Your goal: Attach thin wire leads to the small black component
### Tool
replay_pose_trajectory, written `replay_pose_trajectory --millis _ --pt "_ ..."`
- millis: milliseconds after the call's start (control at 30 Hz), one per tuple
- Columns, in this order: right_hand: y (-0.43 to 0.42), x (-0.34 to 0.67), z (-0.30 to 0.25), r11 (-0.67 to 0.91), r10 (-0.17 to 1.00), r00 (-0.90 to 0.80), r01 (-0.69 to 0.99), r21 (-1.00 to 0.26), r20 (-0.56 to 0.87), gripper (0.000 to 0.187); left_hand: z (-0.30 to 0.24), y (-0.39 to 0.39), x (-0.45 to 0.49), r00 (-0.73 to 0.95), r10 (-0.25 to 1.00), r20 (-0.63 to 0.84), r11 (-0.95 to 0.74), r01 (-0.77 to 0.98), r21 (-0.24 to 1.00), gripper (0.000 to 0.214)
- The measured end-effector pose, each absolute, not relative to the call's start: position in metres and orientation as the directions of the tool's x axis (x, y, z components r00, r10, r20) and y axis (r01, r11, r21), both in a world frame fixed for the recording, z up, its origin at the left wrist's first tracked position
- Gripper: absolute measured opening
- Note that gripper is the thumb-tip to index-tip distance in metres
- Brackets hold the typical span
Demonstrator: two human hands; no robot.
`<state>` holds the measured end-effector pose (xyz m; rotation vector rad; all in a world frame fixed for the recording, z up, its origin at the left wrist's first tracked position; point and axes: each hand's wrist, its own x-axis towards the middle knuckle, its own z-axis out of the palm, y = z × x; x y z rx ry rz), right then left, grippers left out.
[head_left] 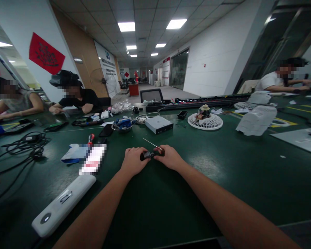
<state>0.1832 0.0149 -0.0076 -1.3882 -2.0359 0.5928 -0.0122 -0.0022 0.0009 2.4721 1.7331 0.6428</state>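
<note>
Over the green table, my left hand (pixel 134 159) is closed around a small dark grey cylindrical part (pixel 147 154), whose exact kind I cannot make out. My right hand (pixel 169 157) grips a thin screwdriver (pixel 149 142) by its reddish handle, the shaft sticking out up and to the left. The right thumb and fingers come up to the right end of the dark part; whether they press on it is too small to tell. Just beyond both hands lies a silver and black box like an optical disc drive (pixel 159 124).
A white long device (pixel 64 204), a lit phone (pixel 93 159), a cloth packet (pixel 74 154) and a red-handled tool (pixel 91 139) lie on the left. Black cables (pixel 32 147) spread farther left. Back right stand a white fan grille (pixel 205 121) and white plastic casing (pixel 257 120). Several people sit around the table.
</note>
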Motion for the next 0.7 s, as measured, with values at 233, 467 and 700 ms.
replay_pose_trajectory --millis 233,467,700 --pt "0.0136 0.1729 -0.0057 0.351 0.936 -0.263 0.704 -0.618 0.232 0.031 -0.0012 -0.0015 -0.0126 0.299 0.898 0.322 -0.386 0.886 0.257 0.029" --pt "0.0089 0.1777 -0.0038 0.368 0.93 -0.212 0.516 -0.773 0.301 0.014 0.0035 -0.0045 -0.0125 0.291 0.893 0.344 -0.395 0.873 0.286 0.026" --pt "0.0055 0.1759 -0.0017 0.409 0.913 -0.207 0.49 -0.77 0.353 0.012 0.0069 -0.0068 -0.0109 0.347 0.848 0.4 -0.477 0.829 0.292 0.027"
